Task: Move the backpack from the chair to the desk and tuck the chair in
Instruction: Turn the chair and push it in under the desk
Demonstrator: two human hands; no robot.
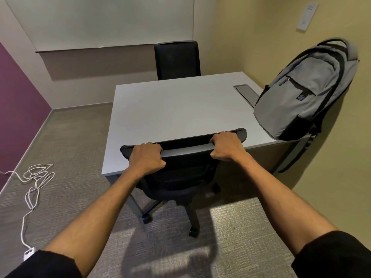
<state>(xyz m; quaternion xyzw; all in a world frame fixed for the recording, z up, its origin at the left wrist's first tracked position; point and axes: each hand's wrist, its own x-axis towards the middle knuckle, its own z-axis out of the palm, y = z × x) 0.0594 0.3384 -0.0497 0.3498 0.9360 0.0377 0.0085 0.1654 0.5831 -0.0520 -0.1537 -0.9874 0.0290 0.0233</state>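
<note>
Two bare forearms reach forward, and both hands are closed over the top rail of the black office chair (180, 173): the left hand (147, 158) near its left end, the right hand (225, 146) near its right end, fingers curled over the front. The chair sits on castors, so it should roll lightly on the carpet, and the stiff top rail looks the right place to push from. Its seat is already partly under the near edge of the grey desk (170, 109). The grey backpack (305, 91) stands upright at the desk's right edge, leaning on the wall; soft-sided, probably best lifted by its top handle. A second chair (177, 59) faces the far edge. A white cable (34, 185) lies looped on the floor, left.
</note>
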